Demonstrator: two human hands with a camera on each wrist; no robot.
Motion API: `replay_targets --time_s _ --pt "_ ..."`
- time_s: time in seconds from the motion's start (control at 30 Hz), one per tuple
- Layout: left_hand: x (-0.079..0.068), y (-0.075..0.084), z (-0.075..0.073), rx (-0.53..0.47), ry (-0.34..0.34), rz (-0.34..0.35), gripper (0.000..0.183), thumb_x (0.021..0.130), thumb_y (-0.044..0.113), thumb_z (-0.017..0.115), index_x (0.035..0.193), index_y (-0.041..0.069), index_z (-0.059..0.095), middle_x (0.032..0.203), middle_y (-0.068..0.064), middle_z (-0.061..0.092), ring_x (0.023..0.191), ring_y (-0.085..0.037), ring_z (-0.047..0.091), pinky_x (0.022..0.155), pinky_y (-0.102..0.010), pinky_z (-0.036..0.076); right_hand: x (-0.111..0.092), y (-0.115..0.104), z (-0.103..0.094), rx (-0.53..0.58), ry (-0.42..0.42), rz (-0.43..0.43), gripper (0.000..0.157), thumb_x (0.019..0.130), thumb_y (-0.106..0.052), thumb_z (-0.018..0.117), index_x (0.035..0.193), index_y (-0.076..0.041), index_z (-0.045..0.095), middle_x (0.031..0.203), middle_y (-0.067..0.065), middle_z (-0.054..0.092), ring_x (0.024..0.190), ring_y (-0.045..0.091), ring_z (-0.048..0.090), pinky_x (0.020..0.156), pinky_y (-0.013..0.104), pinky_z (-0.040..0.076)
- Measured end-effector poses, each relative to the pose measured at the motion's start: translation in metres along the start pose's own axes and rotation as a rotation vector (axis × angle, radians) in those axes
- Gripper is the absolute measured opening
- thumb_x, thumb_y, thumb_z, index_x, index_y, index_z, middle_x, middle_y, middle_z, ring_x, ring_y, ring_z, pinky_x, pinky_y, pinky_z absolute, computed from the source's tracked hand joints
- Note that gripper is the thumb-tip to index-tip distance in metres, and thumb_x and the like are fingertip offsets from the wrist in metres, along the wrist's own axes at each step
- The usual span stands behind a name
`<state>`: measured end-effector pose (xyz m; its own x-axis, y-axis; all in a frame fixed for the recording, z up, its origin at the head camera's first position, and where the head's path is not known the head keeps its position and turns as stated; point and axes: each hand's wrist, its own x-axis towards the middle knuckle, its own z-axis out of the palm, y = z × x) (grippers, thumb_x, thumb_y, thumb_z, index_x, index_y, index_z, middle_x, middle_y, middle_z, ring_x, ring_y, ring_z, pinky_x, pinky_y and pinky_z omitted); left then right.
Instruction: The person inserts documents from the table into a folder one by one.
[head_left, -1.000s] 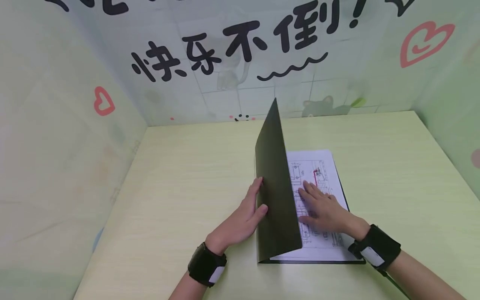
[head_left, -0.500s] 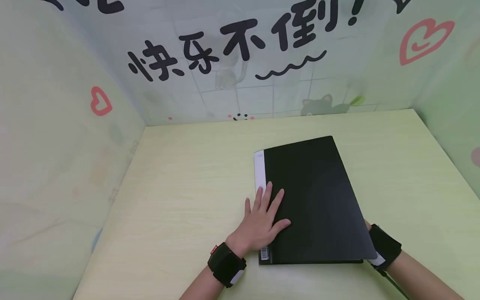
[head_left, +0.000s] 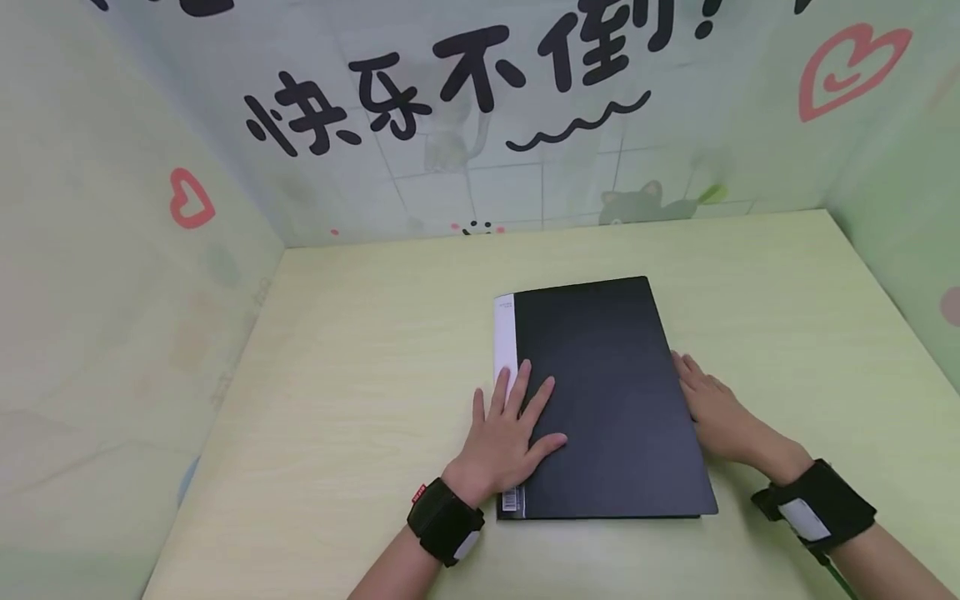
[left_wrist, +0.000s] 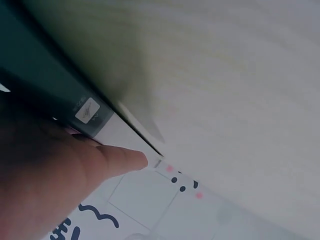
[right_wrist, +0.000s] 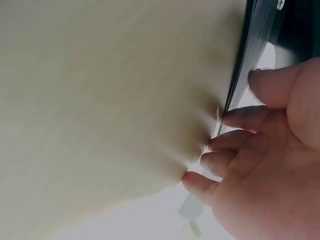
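Observation:
A closed black folder (head_left: 607,392) lies on the table, a white label strip (head_left: 506,333) along its left spine and a barcode (head_left: 511,500) near the bottom. My left hand (head_left: 501,442) rests flat across the spine side of the cover with its fingers spread. In the left wrist view, one finger (left_wrist: 125,159) extends along the folder's spine. On the opposite side, my right hand (head_left: 726,417) is at the folder's right edge, fingers extended away from me. The right wrist view has those fingertips right by the page edges (right_wrist: 247,60) and the tabletop.
Pale wood-grain tabletop (head_left: 360,358) surrounds the folder. A printed backdrop (head_left: 465,125) with large black characters stands behind it, and more panels rise at the left and right sides. Black bands (head_left: 446,521) circle both wrists, with a cable running from the right one.
The folder's cover has swung over to the right and down, hiding the printed sheet. My left hand has moved onto the cover; my right hand has slid out from under it to the right edge.

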<state>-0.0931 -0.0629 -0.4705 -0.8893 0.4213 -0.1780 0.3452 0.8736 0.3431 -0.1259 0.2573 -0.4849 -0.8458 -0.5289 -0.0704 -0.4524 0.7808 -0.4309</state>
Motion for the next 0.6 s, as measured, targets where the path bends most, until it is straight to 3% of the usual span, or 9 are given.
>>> replay_targets --time_s 0.03,0.13,0.27,0.4,0.6 --pt "0.000 -0.001 0.000 0.010 0.000 0.001 0.073 0.099 0.060 0.039 0.160 0.027 0.015 0.169 -0.006 -0.001 0.155 -0.036 -0.002 0.119 -0.067 0.009 0.000 -0.002 -0.003 0.023 -0.034 0.069 0.059 0.100 -0.012 0.048 0.149 0.014 0.027 0.156 0.038 0.021 0.145 0.055 0.018 0.109 0.071 0.025" --pt "0.002 -0.004 0.001 0.049 -0.004 0.006 0.073 0.099 0.059 0.040 0.159 0.026 0.017 0.169 -0.008 0.002 0.155 -0.037 -0.001 0.120 -0.066 0.010 -0.001 -0.004 -0.008 0.046 -0.038 0.114 0.054 0.100 -0.004 0.042 0.148 0.015 0.026 0.156 0.039 0.019 0.146 0.054 0.016 0.110 0.070 0.024" --pt "0.003 -0.005 0.001 0.087 0.005 0.008 0.072 0.099 0.058 0.042 0.159 0.025 0.021 0.168 -0.009 0.007 0.155 -0.037 0.003 0.120 -0.065 0.013 0.004 -0.015 -0.008 0.109 -0.036 0.109 0.066 0.104 -0.026 0.046 0.153 0.009 0.019 0.160 0.033 0.012 0.149 0.051 0.009 0.113 0.070 0.019" --pt "0.003 -0.004 0.003 0.123 0.005 -0.022 0.071 0.098 0.060 0.040 0.159 0.027 0.021 0.168 -0.008 0.006 0.155 -0.036 0.003 0.120 -0.063 0.015 0.013 -0.030 0.004 0.110 -0.086 0.081 0.084 0.099 -0.050 0.050 0.157 -0.001 0.015 0.165 0.025 0.005 0.152 0.047 0.003 0.114 0.072 0.011" --pt "-0.002 -0.002 0.008 0.165 0.005 -0.059 0.073 0.098 0.063 0.038 0.159 0.028 0.020 0.169 -0.008 0.006 0.155 -0.037 0.003 0.120 -0.063 0.017 0.015 -0.041 0.017 0.030 -0.100 0.076 0.087 0.095 -0.053 0.056 0.156 -0.002 0.021 0.165 0.024 0.009 0.151 0.047 0.005 0.113 0.073 0.005"
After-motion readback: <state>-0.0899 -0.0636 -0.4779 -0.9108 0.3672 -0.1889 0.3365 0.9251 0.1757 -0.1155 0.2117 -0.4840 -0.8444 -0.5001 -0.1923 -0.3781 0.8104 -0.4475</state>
